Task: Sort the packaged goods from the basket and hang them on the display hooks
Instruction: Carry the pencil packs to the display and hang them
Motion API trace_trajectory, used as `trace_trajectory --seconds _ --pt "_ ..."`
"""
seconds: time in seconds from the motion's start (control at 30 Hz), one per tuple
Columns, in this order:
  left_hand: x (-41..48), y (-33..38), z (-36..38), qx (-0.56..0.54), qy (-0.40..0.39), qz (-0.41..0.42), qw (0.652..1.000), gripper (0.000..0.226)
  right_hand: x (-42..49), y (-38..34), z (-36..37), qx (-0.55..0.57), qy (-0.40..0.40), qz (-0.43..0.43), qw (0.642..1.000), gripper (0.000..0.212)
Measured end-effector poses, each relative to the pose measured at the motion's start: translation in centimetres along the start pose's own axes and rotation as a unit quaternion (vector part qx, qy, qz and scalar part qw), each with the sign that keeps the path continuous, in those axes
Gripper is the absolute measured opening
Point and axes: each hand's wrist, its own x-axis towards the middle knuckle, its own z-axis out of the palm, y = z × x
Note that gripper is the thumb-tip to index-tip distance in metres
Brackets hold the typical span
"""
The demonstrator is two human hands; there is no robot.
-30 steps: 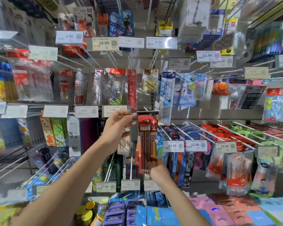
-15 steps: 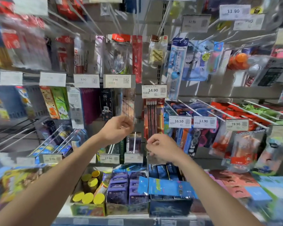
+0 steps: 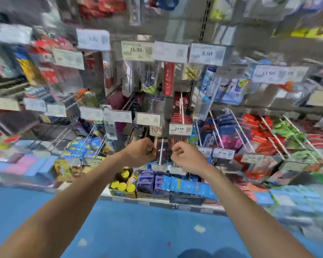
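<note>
The blue floor [image 3: 138, 229] fills six o'clock, and no basket shows. Both arms reach to the centre. The left hand [image 3: 141, 152] curls its fingers at the nine o'clock edge of a dark pack [image 3: 167, 152], but blur hides whether it pinches it. The right hand [image 3: 188, 157], at the pack's three o'clock, is loosely curled and seems to hold nothing. A white hook [image 3: 161, 155] crosses the pack. Farther, at twelve o'clock, hangs the 14.90 tag [image 3: 180, 129]. This looks like the hanging step. Next, the pack should seat along the hook before the hands let go.
</note>
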Motion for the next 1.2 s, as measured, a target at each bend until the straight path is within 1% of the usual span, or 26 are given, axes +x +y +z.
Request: trace_trajectory --seconds 0.13,0.23,0.3,0.37,0.43,0.5,0.6,0.67,0.73,0.77,0.87,0.97,1.03,1.1,1.2 --pt "-5.7 3.9 -7.0 -0.031 -0.032 -0.031 0.999 0.043 -3.5 -7.0 -4.6 -0.012 -0.035 0.006 0.999 0.034" --pt "-9.6 6.5 -11.5 -0.041 -0.032 -0.038 0.998 0.030 -6.1 -11.9 -7.6 -0.030 -0.051 -0.002 0.998 0.039" --pt "-12.4 7.8 -13.8 -0.034 -0.030 -0.051 0.998 0.027 -7.4 -14.5 -8.8 -0.066 -0.066 -0.016 0.996 0.042" --pt "-15.0 8.8 -15.2 -0.049 -0.029 -0.068 0.996 0.031 -8.9 -16.6 -9.7 -0.105 -0.077 -0.038 0.991 0.047" --pt "-17.7 9.5 -15.7 -0.074 -0.015 -0.095 0.993 0.040 -10.1 -18.0 -9.9 -0.117 -0.094 -0.058 0.987 0.049" --pt "-20.6 9.6 -15.2 -0.145 0.007 -0.133 0.980 0.042 -11.4 -19.5 -9.7 -0.128 -0.121 -0.081 0.981 0.048" --pt "-26.0 10.4 -13.6 -0.170 0.081 -0.194 0.963 0.029 -13.2 -21.1 -8.5 -0.164 -0.160 -0.140 0.963 0.051" --pt "-30.3 11.1 -12.0 -0.199 0.133 -0.237 0.942 0.034 -15.1 -22.3 -7.2 -0.168 -0.191 -0.178 0.951 0.049" --pt "-35.2 12.1 -10.1 -0.207 0.167 -0.285 0.921 0.045 -17.2 -23.5 -5.6 -0.181 -0.221 -0.220 0.933 0.047" --pt "-37.9 12.7 -8.9 -0.219 0.181 -0.316 0.905 0.048 -18.5 -24.0 -4.5 -0.196 -0.233 -0.243 0.921 0.048" --pt "-46.4 14.5 -4.8 -0.253 0.223 -0.405 0.850 0.047 -23.7 -25.9 -0.8 -0.216 -0.282 -0.317 0.879 0.053" --pt "-55.7 16.6 0.0 -0.278 0.280 -0.490 0.777 0.047 -30.1 -28.0 4.1 -0.215 -0.354 -0.387 0.824 0.049" --pt "-62.4 18.4 3.3 -0.288 0.315 -0.540 0.725 0.046 -35.4 -29.5 7.5 -0.222 -0.397 -0.434 0.777 0.049" --pt "-69.2 20.8 6.6 -0.304 0.358 -0.583 0.663 0.044 -41.5 -31.0 11.0 -0.235 -0.434 -0.480 0.725 0.048" --pt "-79.2 25.6 12.1 -0.318 0.413 -0.639 0.566 0.049 -51.9 -32.9 15.9 -0.251 -0.482 -0.553 0.632 0.048"
